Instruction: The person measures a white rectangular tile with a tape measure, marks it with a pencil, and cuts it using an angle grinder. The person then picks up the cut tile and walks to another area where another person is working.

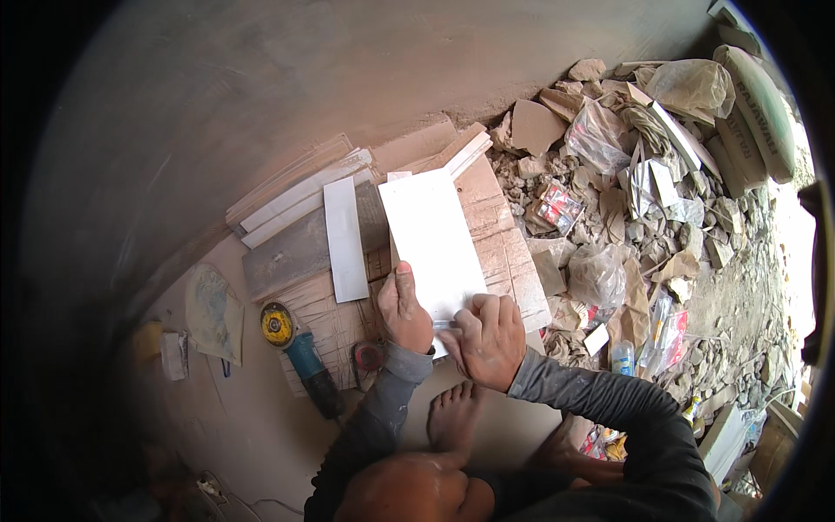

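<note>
Fingers of the left hand [405, 315] are closed on the left edge of a white panel [435, 235], with the thumb lying on its face. The right hand [489, 342] is at the lower right corner of this panel, its fingers strongly bent and close together; whether they pinch the edge or a small object, I cannot tell. Dust covers the skin of both hands. The panel, smooth, flat and rectangular, is in the centre of the frame, a little tilted. Below it, a bare foot [455, 422] is on the smooth, pale brown floor [261, 418].

At lower left of the centre lies an angle grinder [302, 357] with teal and black body and yellow round head; just beside it is a round red and black object [368, 356]. Under the panel extends a reddish, dusty work surface [513, 252], scored with many lines. To the left, a narrow white strip [345, 239] lies across a grey dusty slab [291, 261].

Rough broken rubble [531, 165] and crumpled clear plastic [597, 274] fill the right side. Farther, a plain grey-brown wall [304, 70] closes the top, and stuffed sacks [757, 113] lean at upper right.
</note>
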